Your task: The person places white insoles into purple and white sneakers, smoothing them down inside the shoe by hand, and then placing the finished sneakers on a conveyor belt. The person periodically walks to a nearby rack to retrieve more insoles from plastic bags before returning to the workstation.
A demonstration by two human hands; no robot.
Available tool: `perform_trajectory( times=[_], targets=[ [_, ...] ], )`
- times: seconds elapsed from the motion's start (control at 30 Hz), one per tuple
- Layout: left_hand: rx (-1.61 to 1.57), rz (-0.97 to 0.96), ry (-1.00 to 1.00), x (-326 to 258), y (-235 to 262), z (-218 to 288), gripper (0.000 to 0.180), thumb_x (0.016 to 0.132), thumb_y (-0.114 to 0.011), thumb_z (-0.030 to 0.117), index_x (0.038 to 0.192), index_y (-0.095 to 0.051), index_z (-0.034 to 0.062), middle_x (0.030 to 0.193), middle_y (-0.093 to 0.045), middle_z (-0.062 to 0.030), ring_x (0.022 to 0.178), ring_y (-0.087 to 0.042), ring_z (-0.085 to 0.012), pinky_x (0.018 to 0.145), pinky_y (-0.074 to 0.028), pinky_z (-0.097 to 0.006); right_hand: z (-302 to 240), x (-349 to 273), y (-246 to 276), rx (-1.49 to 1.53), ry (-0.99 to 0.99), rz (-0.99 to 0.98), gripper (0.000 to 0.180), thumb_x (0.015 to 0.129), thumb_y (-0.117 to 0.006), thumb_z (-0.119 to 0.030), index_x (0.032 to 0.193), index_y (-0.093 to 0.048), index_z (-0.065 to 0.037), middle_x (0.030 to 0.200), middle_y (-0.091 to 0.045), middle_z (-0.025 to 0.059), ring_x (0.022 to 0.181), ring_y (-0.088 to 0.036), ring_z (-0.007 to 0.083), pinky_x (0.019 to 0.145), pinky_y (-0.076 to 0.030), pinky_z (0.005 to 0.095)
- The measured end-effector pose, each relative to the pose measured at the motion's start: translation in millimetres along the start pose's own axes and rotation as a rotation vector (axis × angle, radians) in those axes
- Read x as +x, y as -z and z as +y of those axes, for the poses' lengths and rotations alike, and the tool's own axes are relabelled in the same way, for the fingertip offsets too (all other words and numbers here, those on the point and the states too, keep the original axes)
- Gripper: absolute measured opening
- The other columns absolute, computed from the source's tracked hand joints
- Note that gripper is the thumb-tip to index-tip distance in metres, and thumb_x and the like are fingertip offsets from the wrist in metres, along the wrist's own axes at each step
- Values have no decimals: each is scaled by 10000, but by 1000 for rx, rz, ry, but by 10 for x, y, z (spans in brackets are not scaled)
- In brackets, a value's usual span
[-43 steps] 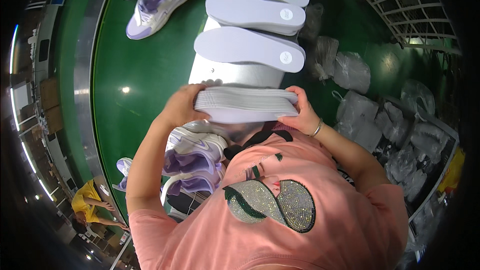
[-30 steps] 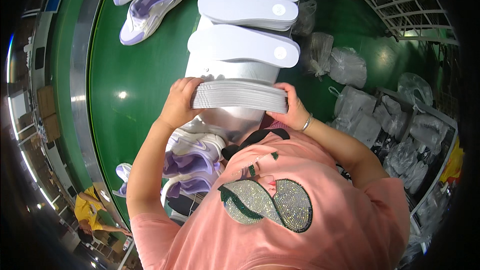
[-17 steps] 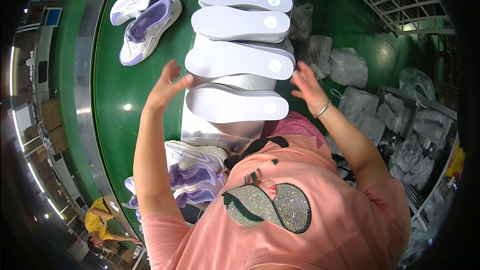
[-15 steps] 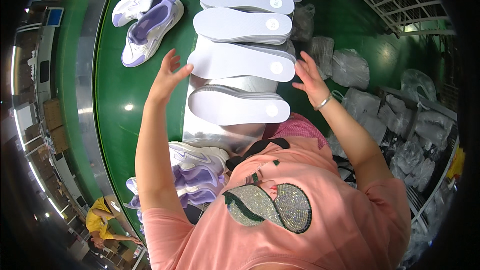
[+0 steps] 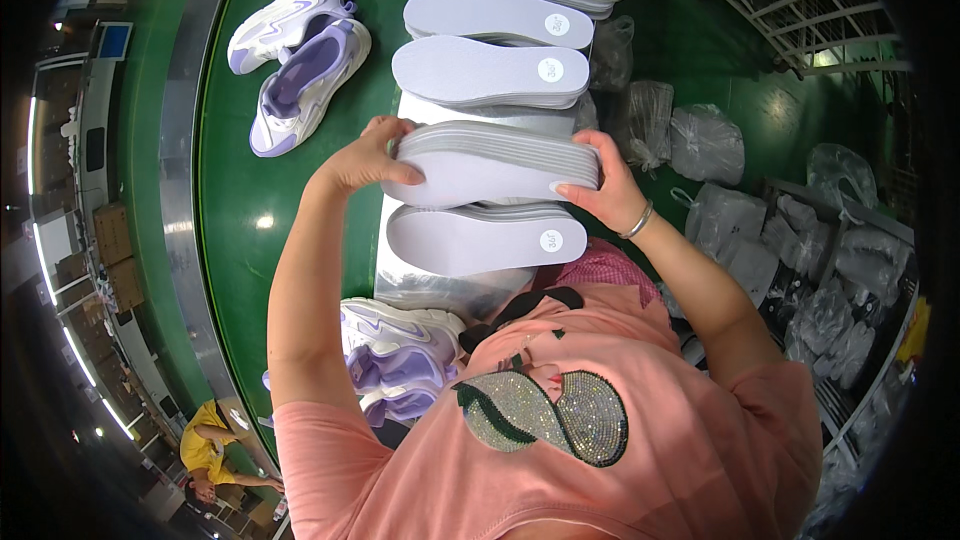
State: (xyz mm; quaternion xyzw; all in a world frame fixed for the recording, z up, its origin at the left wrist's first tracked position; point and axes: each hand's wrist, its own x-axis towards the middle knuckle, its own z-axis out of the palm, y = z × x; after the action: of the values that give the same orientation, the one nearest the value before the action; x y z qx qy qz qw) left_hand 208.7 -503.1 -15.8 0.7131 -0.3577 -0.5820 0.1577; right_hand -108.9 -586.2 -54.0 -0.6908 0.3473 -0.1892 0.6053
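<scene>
Centrally, a tilted stack of pale insoles (image 5: 480, 170) is held over the metal plate (image 5: 410, 285), gripped at nine o'clock by the left hand (image 5: 378, 160) and at three by the right hand (image 5: 606, 185), each thumb on the near face. A second stack (image 5: 480, 240) lies just beside it at six o'clock; a third stack (image 5: 490, 72) lies at twelve. Sound handling calls for even end pressure, keeping layered edges flush without bowing the sheets.

Insoles (image 5: 490, 70): matt, smooth;
Silver surface (image 5: 440, 290): shiny, smooth metal;
Bags (image 5: 705, 143): glossy, crinkled plastic;
Bracelet (image 5: 639, 224): polished metal;
Shirt (image 5: 420, 490): matt cloth
</scene>
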Motion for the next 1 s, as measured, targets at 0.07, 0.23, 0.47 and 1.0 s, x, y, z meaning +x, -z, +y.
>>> perform_trajectory(
  times=[0.07, 0.23, 0.47, 1.0],
  targets=[
    [175, 93, -183, -135, -25, 129, 697, 484, -729, 119, 1090, -395, 34, 1060, -473, -118, 978, -464, -285, 857, -376, -345, 14, 47, 13, -205, 263, 60, 638, 611, -707, -113, 1132, -345, -45, 1100, -398, 119, 1018, -417, 233, 867, -358, 316],
    [692, 420, -525, -161, -288, -145, 718, 486, -745, 90, 1103, -377, 69, 1065, -451, -126, 1022, -414, -314, 880, -337, -391, 152, 106, -64, -372, 362, 87, 808, 569, -712, -104, 1230, -251, -54, 1230, -293, 183, 1124, -335, 334, 939, -306, 380],
    [668, 528, -570, -130, -403, -209, 752, 496, -771, 155, 1135, -382, 84, 1120, -422, -138, 1047, -406, -308, 916, -314, -385, 185, 142, -144, -448, 294, 61, 803, 586, -710, -126, 1252, -269, -44, 1249, -282, 170, 1150, -313, 322, 964, -282, 373],
    [-544, 366, -97, 128, -23, 34, 835, 642, -687, 458, 1231, -329, -14, 1147, -443, -133, 1103, -385, -246, 945, -284, -348, -40, 448, 299, 237, -271, 196, 867, 691, -655, -450, 1273, -218, 21, 1241, -302, 236, 1029, -461, 233, 850, -395, 322]
  ],
)
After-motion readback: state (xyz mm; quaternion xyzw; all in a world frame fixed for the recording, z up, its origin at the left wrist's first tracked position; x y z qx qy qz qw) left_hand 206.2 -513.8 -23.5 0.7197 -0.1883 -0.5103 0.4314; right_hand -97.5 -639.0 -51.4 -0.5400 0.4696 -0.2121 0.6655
